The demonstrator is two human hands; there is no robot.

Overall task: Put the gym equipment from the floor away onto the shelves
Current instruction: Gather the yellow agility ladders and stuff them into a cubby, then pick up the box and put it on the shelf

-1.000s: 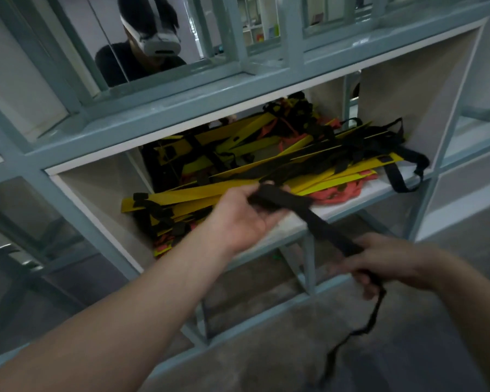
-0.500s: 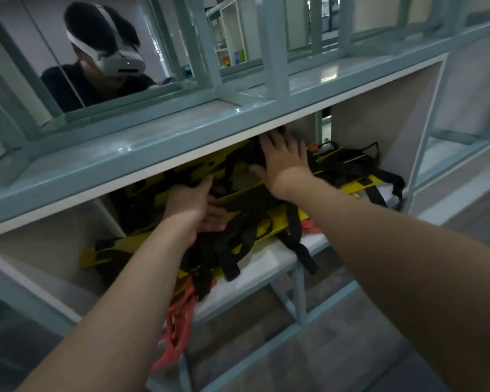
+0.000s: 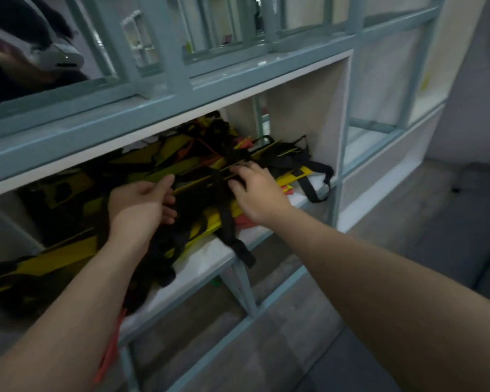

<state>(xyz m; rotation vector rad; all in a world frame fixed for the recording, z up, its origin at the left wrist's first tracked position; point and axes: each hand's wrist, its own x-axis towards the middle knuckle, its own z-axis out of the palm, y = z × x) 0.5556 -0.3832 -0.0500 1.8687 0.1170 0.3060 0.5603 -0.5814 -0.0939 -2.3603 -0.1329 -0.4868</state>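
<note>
While my left hand [image 3: 142, 205] is curling loosely, gripping nothing I can see, and my right hand [image 3: 256, 190] is pressing flat fingers on the tangled yellow-and-black strap ladder [image 3: 198, 176] in the grey-blue metal shelf [image 3: 164, 108], I'm judging the tucking step underway, dangling straps next.
</note>
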